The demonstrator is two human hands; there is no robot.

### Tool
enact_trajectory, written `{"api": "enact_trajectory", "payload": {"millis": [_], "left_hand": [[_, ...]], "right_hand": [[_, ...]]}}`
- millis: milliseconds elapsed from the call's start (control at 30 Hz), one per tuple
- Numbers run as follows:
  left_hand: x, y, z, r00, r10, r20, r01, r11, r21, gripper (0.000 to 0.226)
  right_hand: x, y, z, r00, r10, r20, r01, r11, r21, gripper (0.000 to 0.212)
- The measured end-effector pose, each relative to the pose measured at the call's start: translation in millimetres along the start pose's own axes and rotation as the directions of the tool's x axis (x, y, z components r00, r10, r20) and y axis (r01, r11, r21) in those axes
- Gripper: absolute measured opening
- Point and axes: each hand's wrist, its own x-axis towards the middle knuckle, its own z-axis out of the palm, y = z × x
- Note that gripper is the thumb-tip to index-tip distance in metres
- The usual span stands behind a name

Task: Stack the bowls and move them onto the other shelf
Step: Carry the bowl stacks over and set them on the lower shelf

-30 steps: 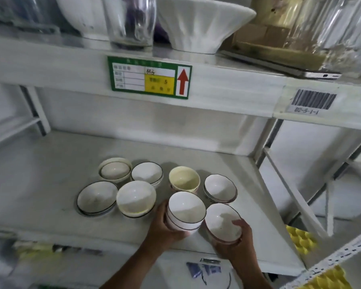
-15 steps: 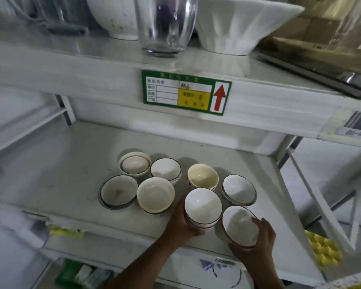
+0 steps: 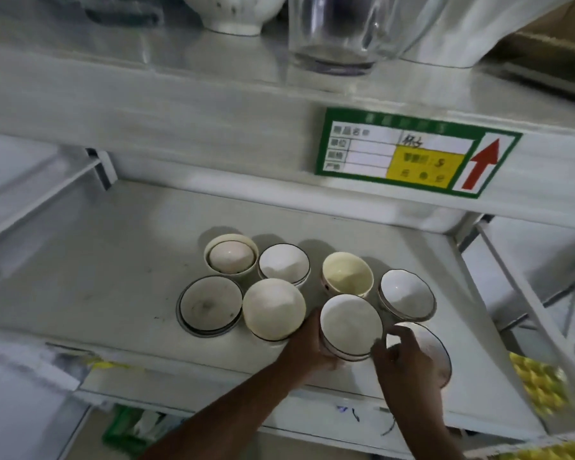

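Eight small bowls stand close together on the lower shelf (image 3: 80, 277), which is grey and a little dirty.

The left hand (image 3: 307, 348) is curled around the near left side of the front bowl (image 3: 351, 330), a white bowl with a dark rim. This bowl seems to sit in another one, because a second rim shows under it. The right hand (image 3: 400, 358) reaches from the right and its fingers (image 3: 400, 332) are bent over the rim of the right bowl (image 3: 429, 346), which is tilted and partly hidden behind the hand. I cannot tell how the thumb lies. The two held bowls are just beside each other, near the front edge of the shelf.

Behind them stand a cream bowl (image 3: 347, 273) and a wavy-rim bowl (image 3: 406, 297). To the left are a pale bowl (image 3: 273, 308), touching the left hand, and a grey bowl (image 3: 210, 304) with dark marks inside. At the back stand a white bowl (image 3: 284, 263) and a beige bowl (image 3: 230, 257) with something round and pinkish inside.

On the edge of the upper shelf (image 3: 180, 104) there is a green label (image 3: 415, 152) with a red arrow pointing up. On this shelf stand a glass jar (image 3: 337, 31) and, left of it, the foot of a big bowl (image 3: 233, 18). A yellow tray (image 3: 541, 383) shows at the lower right, blurred.
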Motion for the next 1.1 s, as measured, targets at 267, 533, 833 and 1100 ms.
{"api": "enact_trajectory", "payload": {"millis": [267, 533, 833, 1100], "left_hand": [[-6.9, 3.3, -0.5, 0.999, 0.051, -0.005, -0.051, 0.999, 0.008, 0.089], [-5.6, 7.5, 9.2, 0.996, -0.003, -0.094, -0.006, 0.996, -0.091, 0.081], [-4.3, 42.4, -18.7, 0.953, -0.276, 0.123, 0.195, 0.873, 0.448, 0.062], [59.3, 95.1, -78.8, 0.957, -0.288, -0.037, 0.282, 0.890, 0.359, 0.028]], "right_hand": [[-2.7, -13.2, 33.5, 0.936, 0.288, 0.202, -0.330, 0.917, 0.223, 0.018], [18.3, -18.4, 36.4, 0.919, 0.306, 0.247, -0.364, 0.901, 0.235, 0.016], [63.1, -24.0, 6.2, 0.913, 0.280, 0.295, -0.324, 0.940, 0.109, 0.029], [132.7, -32.1, 20.9, 0.810, 0.284, 0.513, -0.328, 0.945, -0.005, 0.038]]}}
